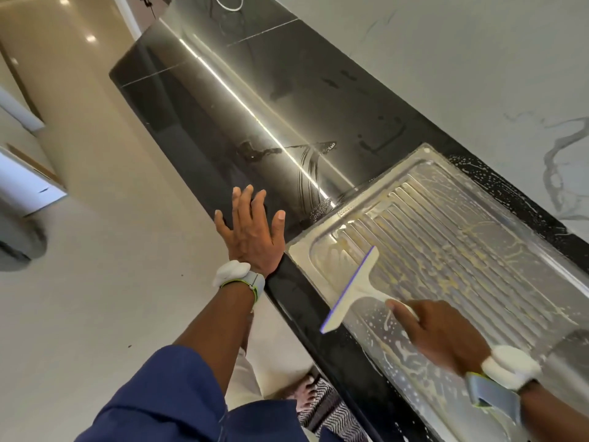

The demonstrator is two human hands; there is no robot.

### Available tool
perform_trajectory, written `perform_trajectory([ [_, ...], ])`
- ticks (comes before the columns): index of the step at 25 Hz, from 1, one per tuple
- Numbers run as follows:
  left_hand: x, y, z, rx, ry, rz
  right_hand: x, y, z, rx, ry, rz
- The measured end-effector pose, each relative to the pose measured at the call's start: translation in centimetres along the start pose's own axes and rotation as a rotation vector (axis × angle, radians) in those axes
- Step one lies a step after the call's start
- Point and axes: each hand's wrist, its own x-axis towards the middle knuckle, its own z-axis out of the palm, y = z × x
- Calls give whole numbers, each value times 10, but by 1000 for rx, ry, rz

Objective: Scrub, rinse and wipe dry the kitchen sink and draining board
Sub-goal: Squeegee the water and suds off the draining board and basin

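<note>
Along the desk's (338,362) front edge, the right hand (446,333) grips a white squeegee (353,288) set on the soapy draining board (462,224). The left hand (251,231) lies beside it, fingers (237,199) spread wide, holding nothing. Scrubbing looks done; the suds next need even, overlapping strokes, then rinsing. Beyond are wet black desk and a marbled wall (478,74).

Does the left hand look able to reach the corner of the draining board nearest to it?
Probably yes. The left hand is open right beside that corner of the draining board, nothing lies between, and the squeegee in the right hand sits further along.
</note>
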Motion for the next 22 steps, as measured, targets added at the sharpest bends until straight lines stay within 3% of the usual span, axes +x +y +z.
perform_trajectory([
  [5, -4, 4, 5, -28, 62, -30, 40, -40, -10, 110, 134, -110],
  [8, -1, 3, 4, -47, 54, -52, 62, -69, 6, 89, 148, -66],
  [13, -1, 4, 4, -64, 32, -41, -7, -9, 28, -16, 98, -114],
  [17, -4, 6, -3, -56, 35, -18, -80, 54, 16, -101, -6, -31],
  [22, -46, 21, -4, -36, -16, -83, -61, 17, 22, 89, 89, -26],
])
